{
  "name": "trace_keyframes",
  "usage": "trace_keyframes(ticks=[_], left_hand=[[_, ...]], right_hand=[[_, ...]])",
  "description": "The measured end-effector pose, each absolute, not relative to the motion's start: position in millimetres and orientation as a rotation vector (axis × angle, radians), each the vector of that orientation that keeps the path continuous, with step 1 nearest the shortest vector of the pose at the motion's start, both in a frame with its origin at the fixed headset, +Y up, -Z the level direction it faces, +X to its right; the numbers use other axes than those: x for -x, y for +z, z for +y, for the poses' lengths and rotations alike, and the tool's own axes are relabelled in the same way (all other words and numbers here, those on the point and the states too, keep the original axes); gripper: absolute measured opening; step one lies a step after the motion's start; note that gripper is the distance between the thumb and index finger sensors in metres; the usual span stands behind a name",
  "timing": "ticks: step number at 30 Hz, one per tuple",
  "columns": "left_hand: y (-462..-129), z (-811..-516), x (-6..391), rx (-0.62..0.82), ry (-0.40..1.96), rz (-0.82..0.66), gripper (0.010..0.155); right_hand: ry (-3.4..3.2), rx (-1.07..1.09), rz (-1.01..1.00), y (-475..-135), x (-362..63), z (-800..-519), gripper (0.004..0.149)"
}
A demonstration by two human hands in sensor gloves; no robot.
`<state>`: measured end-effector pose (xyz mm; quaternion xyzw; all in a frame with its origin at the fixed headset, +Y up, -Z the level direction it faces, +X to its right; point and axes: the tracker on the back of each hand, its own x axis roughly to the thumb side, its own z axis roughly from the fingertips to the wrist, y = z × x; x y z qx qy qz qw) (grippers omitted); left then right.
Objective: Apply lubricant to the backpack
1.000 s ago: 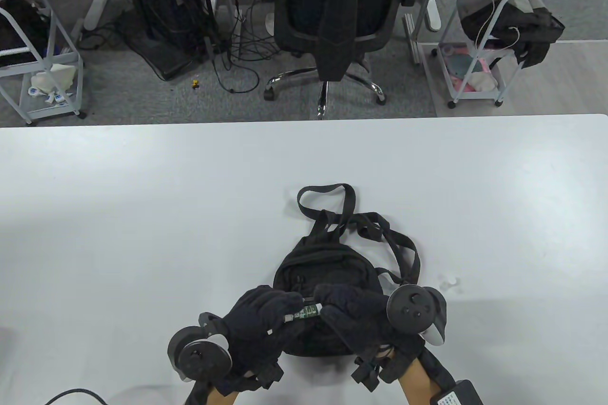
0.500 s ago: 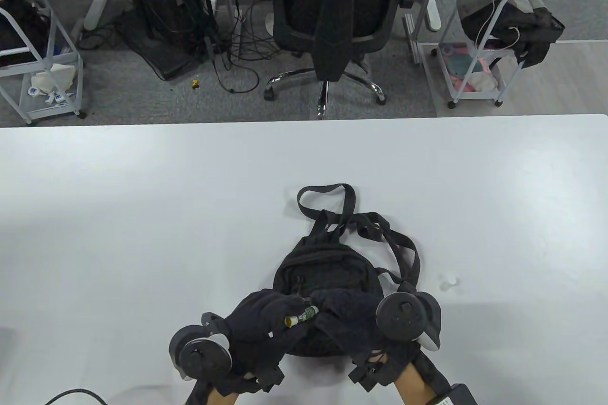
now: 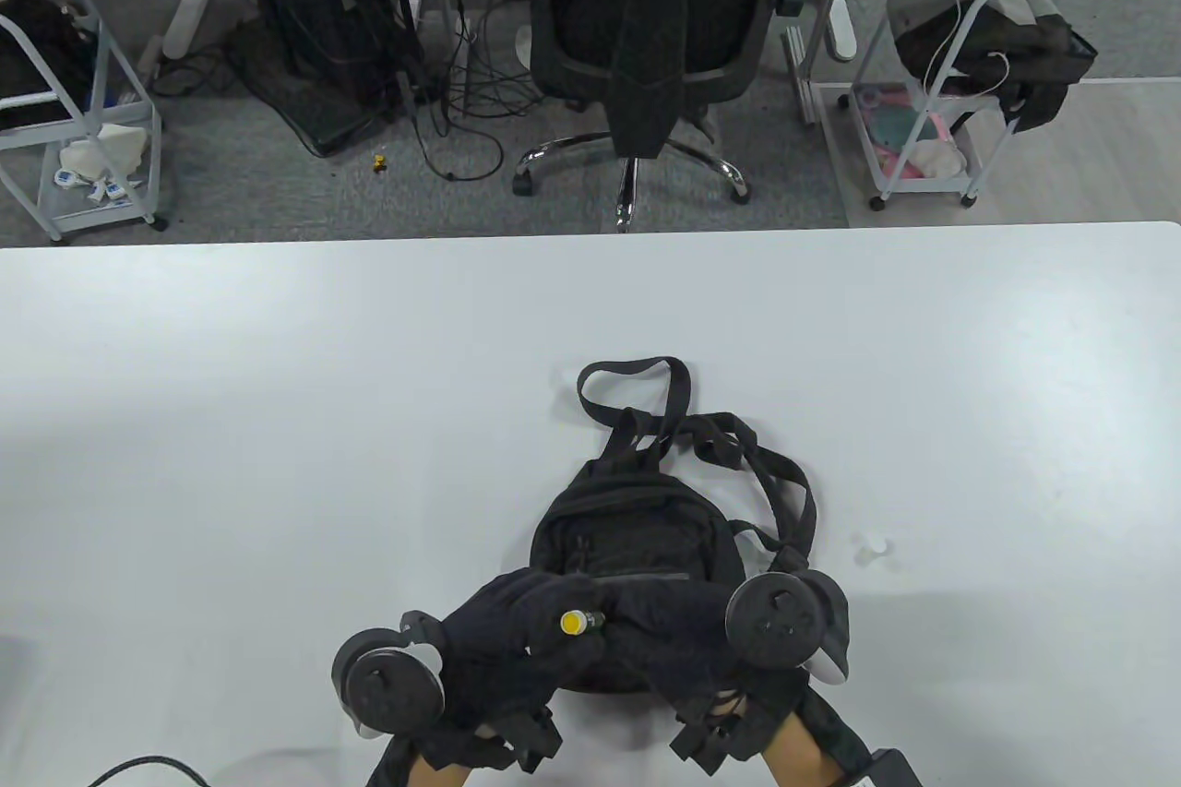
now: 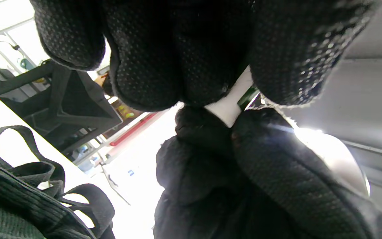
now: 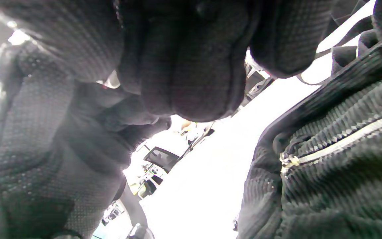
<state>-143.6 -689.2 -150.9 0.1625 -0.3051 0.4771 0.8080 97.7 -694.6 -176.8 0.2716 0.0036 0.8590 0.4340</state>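
A small black backpack (image 3: 637,538) lies on the white table (image 3: 277,418), straps toward the far side. Both gloved hands meet over its near end. My left hand (image 3: 517,630) and my right hand (image 3: 664,621) both hold a small lubricant tube (image 3: 579,621), which stands nearly on end with its yellow end facing up. In the left wrist view the fingers (image 4: 151,59) close around the tube's white body (image 4: 229,103). The right wrist view shows the backpack's ribbed fabric and a silver zipper (image 5: 337,142) close below my right fingers (image 5: 191,66).
A small white cap (image 3: 872,550) lies on the table right of the backpack. A black office chair (image 3: 646,21) stands beyond the far table edge. A cable (image 3: 138,767) enters at the bottom left edge.
The tube has tilted from lying sideways between the hands to standing nearly on end, yellow end up. Both hands have drawn slightly closer together over the backpack's near end.
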Motion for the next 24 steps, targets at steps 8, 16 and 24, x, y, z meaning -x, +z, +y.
trace_keyframes(ticks=[8,16,24], left_hand=[[-153.8,-687.9,145.3,-0.334,1.005,-0.64,0.056],[-155.2,-687.5,147.0,-0.331,0.989,-0.617,0.055],[-160.4,-690.1,148.3,-0.292,0.946,-0.607,0.054]], right_hand=[[2.542,-0.594,-0.101,-183.0,-136.8,-668.3,0.05],[2.912,0.05,0.032,-216.0,-206.3,-684.8,0.054],[2.982,0.647,0.236,-244.8,-251.6,-727.3,0.054]])
